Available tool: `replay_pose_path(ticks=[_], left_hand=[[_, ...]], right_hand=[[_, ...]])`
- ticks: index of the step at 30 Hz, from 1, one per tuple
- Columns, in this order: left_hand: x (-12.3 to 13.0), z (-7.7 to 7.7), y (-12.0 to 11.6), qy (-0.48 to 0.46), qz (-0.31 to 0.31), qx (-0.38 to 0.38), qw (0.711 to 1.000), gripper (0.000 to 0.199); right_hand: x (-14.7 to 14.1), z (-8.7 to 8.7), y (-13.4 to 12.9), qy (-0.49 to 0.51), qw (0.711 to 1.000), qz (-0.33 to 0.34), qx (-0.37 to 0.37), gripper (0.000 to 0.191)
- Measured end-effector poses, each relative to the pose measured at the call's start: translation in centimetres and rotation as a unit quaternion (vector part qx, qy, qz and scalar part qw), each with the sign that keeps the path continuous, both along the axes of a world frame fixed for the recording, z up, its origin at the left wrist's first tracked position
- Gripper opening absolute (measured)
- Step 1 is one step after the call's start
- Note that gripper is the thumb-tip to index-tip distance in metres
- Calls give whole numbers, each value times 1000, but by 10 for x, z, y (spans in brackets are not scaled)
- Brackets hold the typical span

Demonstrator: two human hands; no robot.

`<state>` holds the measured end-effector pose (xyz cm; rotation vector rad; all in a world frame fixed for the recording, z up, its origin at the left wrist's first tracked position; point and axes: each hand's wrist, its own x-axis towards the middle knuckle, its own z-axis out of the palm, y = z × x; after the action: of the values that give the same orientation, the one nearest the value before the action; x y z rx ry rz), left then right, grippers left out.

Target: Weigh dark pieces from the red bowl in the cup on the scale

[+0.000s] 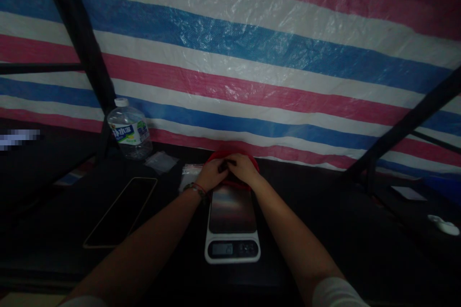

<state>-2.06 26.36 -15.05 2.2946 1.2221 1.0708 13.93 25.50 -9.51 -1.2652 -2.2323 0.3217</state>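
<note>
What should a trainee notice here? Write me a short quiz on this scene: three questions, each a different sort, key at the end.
1. True or false: the smartphone lies to the left of the digital scale.
2. Where are the left hand and the right hand?
A) on the plastic bottle
B) at the red container
C) on the smartphone
3. Which wrist wears the bracelet?

Key: 1. True. 2. B. 3. The left.
</note>
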Motion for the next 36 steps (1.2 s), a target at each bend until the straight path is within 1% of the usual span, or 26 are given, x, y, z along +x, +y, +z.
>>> replay_pose_path(ticks=[3, 6, 9, 12, 16, 19, 24, 27, 31, 34, 36], left_hand=[[1, 3, 0, -5, 0, -5, 1000, 28], [1, 5, 0, -10, 8, 0, 1000, 33], [2, 6, 0, -8, 3, 0, 1000, 38], [2, 5, 1, -14, -2, -1, 1000, 40], [3, 2, 2, -13, 14, 5, 1000, 43], [3, 0, 3, -17, 17, 12, 1000, 47], [2, -1, 5, -28, 18, 17, 999, 44], [2, -1, 5, -24, 32, 11, 999, 46], [2, 0, 4, -26, 22, 9, 999, 41], [2, 0, 4, -28, 32, 8, 999, 43], [2, -1, 4, -28, 36, 9, 999, 44]], right_hand=[[0, -1, 1, 10, 1000, 13, 7, 34], [1, -5, 5, 29, 999, -21, 29, 34], [2, -8, 7, 43, 998, -46, 22, 32], [2, -8, 7, 55, 998, -35, 24, 27], [3, -7, 7, 68, 997, -26, 28, 28], [4, -7, 8, 60, 997, -38, 15, 29], [6, -8, 8, 53, 996, -69, 3, 32], [6, -10, 10, 57, 996, -62, 1, 34], [6, -13, 11, 76, 995, -66, 3, 32], [6, -13, 10, 85, 995, -57, -9, 29], [5, -12, 9, 76, 995, -59, -4, 27]])
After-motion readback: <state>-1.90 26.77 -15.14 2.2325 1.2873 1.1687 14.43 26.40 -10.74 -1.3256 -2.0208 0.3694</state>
